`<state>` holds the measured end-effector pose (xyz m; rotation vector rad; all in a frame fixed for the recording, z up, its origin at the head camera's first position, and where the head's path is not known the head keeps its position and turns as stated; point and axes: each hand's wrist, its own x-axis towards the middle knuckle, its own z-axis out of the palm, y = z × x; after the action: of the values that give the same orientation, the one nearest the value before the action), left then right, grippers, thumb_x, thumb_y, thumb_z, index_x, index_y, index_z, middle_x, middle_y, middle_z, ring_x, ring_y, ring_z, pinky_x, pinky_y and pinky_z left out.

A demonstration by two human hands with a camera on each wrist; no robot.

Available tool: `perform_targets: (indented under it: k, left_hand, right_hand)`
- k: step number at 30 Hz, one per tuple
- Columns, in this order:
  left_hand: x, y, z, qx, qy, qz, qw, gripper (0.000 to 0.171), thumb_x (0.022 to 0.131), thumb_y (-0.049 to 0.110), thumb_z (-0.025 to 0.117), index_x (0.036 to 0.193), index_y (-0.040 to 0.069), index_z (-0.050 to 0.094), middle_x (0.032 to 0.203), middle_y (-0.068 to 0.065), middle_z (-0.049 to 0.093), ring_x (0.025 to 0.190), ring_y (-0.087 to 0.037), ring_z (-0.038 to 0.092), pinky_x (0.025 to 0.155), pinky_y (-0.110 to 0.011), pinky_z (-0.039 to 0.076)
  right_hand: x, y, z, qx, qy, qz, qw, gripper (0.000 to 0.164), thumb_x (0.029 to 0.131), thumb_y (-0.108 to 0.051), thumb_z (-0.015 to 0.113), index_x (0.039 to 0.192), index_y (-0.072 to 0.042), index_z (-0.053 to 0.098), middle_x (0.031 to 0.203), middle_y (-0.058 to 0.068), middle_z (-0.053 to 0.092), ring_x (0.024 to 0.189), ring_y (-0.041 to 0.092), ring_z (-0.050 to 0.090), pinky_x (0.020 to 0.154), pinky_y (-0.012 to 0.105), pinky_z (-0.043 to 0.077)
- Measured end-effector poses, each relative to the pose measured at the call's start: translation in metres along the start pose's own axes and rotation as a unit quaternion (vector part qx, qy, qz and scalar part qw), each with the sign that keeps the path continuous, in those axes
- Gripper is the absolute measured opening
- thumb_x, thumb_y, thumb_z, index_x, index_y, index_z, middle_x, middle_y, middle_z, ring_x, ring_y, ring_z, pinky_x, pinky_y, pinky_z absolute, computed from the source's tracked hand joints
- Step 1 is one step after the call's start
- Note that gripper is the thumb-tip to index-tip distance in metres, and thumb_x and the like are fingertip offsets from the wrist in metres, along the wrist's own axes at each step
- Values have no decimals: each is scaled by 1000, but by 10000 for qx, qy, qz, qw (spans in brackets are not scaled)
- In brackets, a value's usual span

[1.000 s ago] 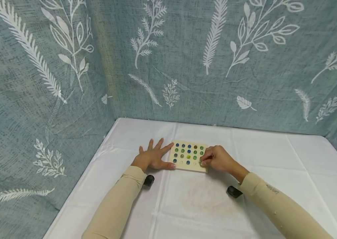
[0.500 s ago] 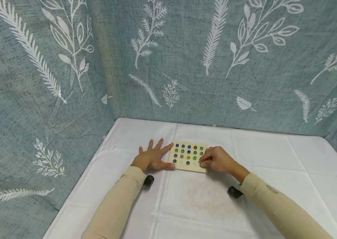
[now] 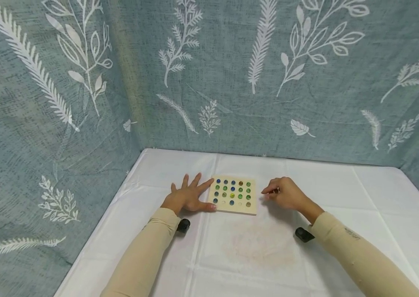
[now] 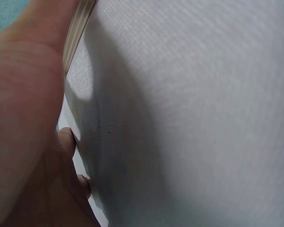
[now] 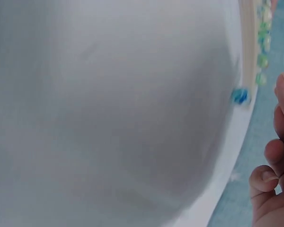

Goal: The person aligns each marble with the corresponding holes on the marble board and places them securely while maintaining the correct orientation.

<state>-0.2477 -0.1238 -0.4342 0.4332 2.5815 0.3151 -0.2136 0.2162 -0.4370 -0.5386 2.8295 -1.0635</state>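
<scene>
A pale wooden board (image 3: 252, 209) with rows of coloured glass marbles lies on the white cloth. Two hollows in its nearest row hold no marble, and a brownish marble (image 3: 248, 204) sits at that row's right end. My left hand (image 3: 187, 198) lies flat with fingers spread, thumb and index finger touching the board's left edge. Just right of the board, my right hand (image 3: 285, 193) hovers with loosely bent fingers and no visible object in them. In the right wrist view a blue marble (image 5: 240, 96) shows by the board's end; I cannot tell what it rests on.
The table with its white cloth (image 3: 328, 243) stretches out around the board. Patterned blue-green curtains (image 3: 231, 123) hang along its back and left sides. Black wrist cameras (image 3: 303, 234) sit under both forearms.
My right hand has let go at the board's near right corner and moved right, uncovering the brownish marble there. The left hand stays in place. The head view has shifted slightly.
</scene>
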Motion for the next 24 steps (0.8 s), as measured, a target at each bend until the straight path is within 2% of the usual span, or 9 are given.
perform_targets:
  k: [8, 14, 20, 24]
  left_hand:
    - [1, 0, 1, -37, 27, 27, 10000, 100, 89, 74, 65, 168, 41, 13, 178, -6, -6, 162, -45, -14, 122, -80, -2]
    - [0, -2, 2, -41, 25, 34, 10000, 100, 89, 75, 64, 167, 42, 11, 178, -5, -7, 162, -44, -15, 122, -79, -3]
    - [0, -2, 2, -57, 37, 57, 10000, 100, 89, 75, 64, 167, 43, 11, 178, -5, -8, 162, -44, -16, 122, -79, -4]
    - [0, -3, 2, -56, 33, 58, 10000, 100, 89, 75, 64, 167, 44, 10, 178, -4, -8, 162, -43, -16, 122, -79, -4]
  right_hand:
    - [-6, 18, -6, -174, 284, 185, 9993, 18, 89, 8, 69, 98, 0, 83, 81, 7, 74, 67, 12, 49, 61, 24, 42]
    - [1, 15, 0, -142, 107, 240, 9996, 11, 89, 1, 76, 96, -2, 84, 86, 6, 77, 74, 11, 60, 66, 23, 49]
    - [6, 8, 5, -467, -77, 306, 9984, 7, 89, -4, 79, 93, -5, 85, 88, 4, 78, 86, 18, 70, 78, 34, 58]
    - [7, 7, 5, -681, -195, 478, 9963, 6, 91, -8, 79, 94, -6, 85, 92, 4, 78, 92, 23, 72, 85, 41, 60]
